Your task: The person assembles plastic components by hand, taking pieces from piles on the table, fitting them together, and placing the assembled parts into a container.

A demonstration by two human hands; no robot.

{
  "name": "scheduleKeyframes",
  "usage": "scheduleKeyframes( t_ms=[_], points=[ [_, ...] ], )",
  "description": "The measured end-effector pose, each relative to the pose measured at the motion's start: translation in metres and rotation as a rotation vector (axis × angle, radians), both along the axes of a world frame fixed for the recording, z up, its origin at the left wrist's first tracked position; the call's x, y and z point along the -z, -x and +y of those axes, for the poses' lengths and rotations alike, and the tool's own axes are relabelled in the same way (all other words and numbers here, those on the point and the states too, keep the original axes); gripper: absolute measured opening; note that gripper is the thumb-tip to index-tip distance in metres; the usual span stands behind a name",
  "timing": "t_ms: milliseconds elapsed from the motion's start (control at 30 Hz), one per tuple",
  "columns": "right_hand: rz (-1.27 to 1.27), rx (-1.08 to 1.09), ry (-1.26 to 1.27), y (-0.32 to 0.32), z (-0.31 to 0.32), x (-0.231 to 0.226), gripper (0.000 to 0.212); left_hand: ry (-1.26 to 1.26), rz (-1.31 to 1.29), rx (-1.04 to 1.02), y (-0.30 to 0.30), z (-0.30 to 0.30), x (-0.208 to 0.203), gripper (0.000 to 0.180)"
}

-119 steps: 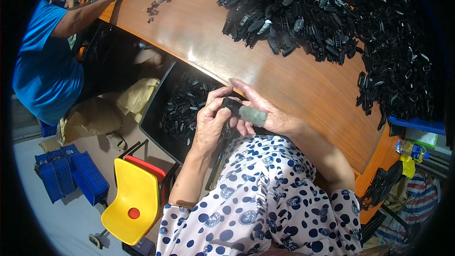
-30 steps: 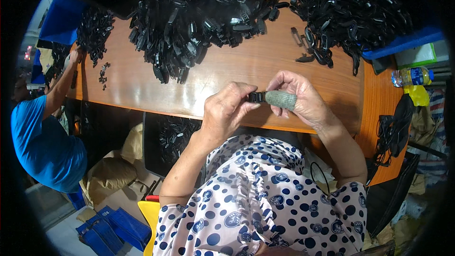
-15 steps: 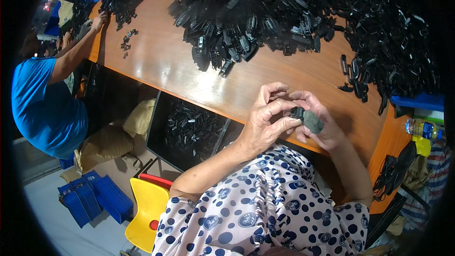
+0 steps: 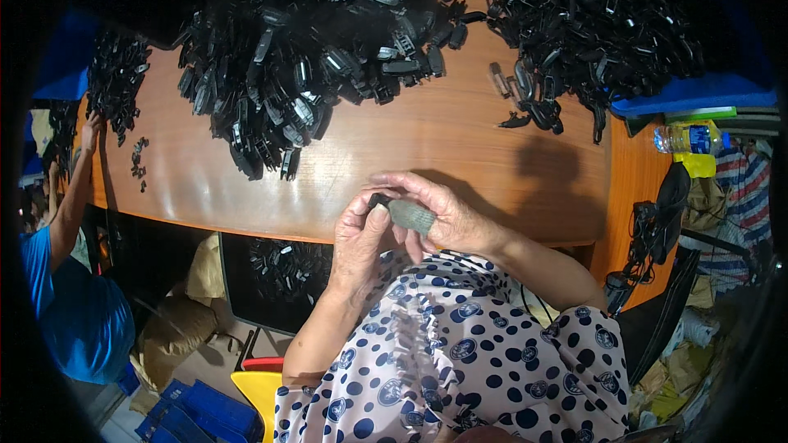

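Above the table's front edge, my two hands are close together. A small black plastic part (image 4: 379, 200) is pinched between the thumb and fingers of my left hand (image 4: 355, 242). Around its far side curl the fingers of my right hand (image 4: 451, 215). Against the part lies a grey-green, fabric-like piece (image 4: 412, 216) where my right thumb would be; it looks like a thumb cover. Fingers hide much of the part. Beyond my hands, a large heap of black plastic parts (image 4: 279, 74) covers the wooden table (image 4: 460, 143).
Another heap of black parts (image 4: 574, 25) lies at right. A dark bin (image 4: 238, 295) of parts stands below the table's front. A co-worker's hand (image 4: 92, 130) touches parts at far left. A bottle (image 4: 694, 139) and dark cables (image 4: 644, 254) are at right.
The head view has shifted, so the table and heaps appear farther left. My hands stay together on the black part, now tilted differently, with the right fingers reaching over its far side.
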State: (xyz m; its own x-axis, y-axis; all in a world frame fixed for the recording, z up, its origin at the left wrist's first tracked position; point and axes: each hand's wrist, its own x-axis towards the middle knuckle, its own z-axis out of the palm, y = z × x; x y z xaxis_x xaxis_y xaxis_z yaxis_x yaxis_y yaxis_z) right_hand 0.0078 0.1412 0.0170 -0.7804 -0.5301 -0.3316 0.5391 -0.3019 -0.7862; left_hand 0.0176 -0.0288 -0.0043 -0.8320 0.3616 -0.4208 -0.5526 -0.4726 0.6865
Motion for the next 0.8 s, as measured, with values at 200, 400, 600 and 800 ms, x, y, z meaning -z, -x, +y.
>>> scheduleKeyframes(
  t_ms=[200,400,600,800],
  points=[
    [0.957,0.127,-1.432,0.043,0.104,0.035,0.052,0.719,0.526,-0.163,0.041,-0.055,0.003,0.013],
    [0.973,0.024,-1.703,0.1,0.147,0.037,0.027,1.681,0.903,0.178,0.076,-0.077,0.004,0.019],
    [0.992,0.284,-1.287,0.094,0.135,0.022,0.048,1.822,0.904,0.222,0.075,-0.079,0.008,0.023],
    [0.327,0.356,-0.41,0.041,0.125,0.026,0.032,1.862,0.909,0.256,0.08,-0.084,0.008,0.021]
  ],
)
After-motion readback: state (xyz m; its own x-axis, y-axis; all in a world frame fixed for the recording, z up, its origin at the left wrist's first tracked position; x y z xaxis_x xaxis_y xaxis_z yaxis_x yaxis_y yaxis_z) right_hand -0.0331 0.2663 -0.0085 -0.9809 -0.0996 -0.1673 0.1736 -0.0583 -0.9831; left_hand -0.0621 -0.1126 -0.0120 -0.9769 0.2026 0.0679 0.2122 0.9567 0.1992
